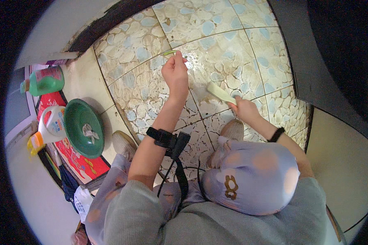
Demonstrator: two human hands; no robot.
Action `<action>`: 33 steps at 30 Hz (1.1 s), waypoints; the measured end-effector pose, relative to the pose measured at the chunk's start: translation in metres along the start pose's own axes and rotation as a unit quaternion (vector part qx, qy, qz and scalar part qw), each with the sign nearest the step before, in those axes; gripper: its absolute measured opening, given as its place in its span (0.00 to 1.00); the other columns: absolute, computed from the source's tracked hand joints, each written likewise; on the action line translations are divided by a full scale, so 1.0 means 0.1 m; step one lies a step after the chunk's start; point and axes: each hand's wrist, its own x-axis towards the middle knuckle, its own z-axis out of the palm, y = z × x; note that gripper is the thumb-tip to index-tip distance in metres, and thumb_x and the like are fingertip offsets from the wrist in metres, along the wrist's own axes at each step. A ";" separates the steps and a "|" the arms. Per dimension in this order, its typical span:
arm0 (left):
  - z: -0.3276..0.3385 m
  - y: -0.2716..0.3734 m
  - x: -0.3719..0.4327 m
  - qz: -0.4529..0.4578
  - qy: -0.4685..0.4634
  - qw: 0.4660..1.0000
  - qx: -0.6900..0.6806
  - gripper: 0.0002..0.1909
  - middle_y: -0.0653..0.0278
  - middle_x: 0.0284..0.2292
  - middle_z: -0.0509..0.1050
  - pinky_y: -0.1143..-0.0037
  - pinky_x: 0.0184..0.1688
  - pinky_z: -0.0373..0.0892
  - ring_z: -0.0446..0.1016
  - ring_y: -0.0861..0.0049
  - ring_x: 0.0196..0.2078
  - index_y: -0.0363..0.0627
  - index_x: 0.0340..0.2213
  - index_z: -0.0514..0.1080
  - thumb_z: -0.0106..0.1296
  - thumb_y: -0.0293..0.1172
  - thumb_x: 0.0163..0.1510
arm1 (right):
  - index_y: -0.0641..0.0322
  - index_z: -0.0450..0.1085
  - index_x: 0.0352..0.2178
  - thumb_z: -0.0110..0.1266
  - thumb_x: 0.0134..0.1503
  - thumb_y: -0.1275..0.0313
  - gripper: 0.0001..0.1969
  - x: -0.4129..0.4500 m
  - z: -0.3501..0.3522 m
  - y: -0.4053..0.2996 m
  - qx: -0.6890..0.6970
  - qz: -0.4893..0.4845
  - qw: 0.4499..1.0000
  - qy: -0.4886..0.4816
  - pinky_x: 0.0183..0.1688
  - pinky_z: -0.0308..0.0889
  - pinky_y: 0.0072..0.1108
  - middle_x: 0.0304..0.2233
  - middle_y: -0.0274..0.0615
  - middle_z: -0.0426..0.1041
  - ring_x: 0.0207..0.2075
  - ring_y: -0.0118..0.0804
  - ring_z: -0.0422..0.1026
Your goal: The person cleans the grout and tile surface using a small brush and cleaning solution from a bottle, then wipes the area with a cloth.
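Ahead of me, over the wet, soiled tiled floor (214, 58), my left hand (175, 69) pinches a thin green strip (170, 52), whose exact kind I cannot tell. My right hand (247, 109), lower and to the right, grips the handle of a pale green scrubbing brush (221, 93). The brush head points up and left, at or close to the tiles; its bristles are hidden beneath it. Suds or wet streaks lie on the tiles around both hands.
At the left, a green plastic basin (84, 128) holds a crumpled whitish thing (90, 133). Beside it are a white detergent jug (53, 124), a green bottle (47, 81) and a red patterned mat (89, 167). Grey cabinet-like panels (328, 82) border the floor on the right.
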 end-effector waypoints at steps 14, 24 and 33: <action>-0.20 -0.08 -0.02 -0.069 0.068 0.995 0.004 0.18 0.73 0.11 0.59 0.84 0.17 0.50 0.53 0.89 0.14 0.40 0.15 0.65 0.45 0.39 0.52 | 0.65 0.62 0.30 0.41 0.53 0.53 0.21 0.27 -0.09 -0.03 -0.057 -0.033 0.998 -0.005 0.21 0.66 0.34 0.16 0.49 0.69 0.19 0.49 0.70; -0.33 -0.08 -0.01 -0.078 0.106 0.991 0.016 0.18 0.73 0.11 0.60 0.84 0.18 0.52 0.55 0.89 0.15 0.40 0.14 0.65 0.45 0.37 0.52 | 0.65 0.63 0.32 0.42 0.53 0.53 0.22 0.22 -0.15 -0.07 -0.047 -0.073 0.996 -0.027 0.20 0.65 0.33 0.17 0.48 0.70 0.19 0.48 0.70; -0.38 -0.05 0.03 -0.067 0.096 0.993 0.015 0.18 0.74 0.11 0.58 0.84 0.17 0.49 0.52 0.90 0.15 0.41 0.15 0.64 0.45 0.39 0.53 | 0.64 0.65 0.35 0.45 0.51 0.55 0.21 0.24 -0.18 -0.20 -0.034 -0.062 0.997 -0.029 0.24 0.67 0.31 0.20 0.49 0.71 0.20 0.49 0.71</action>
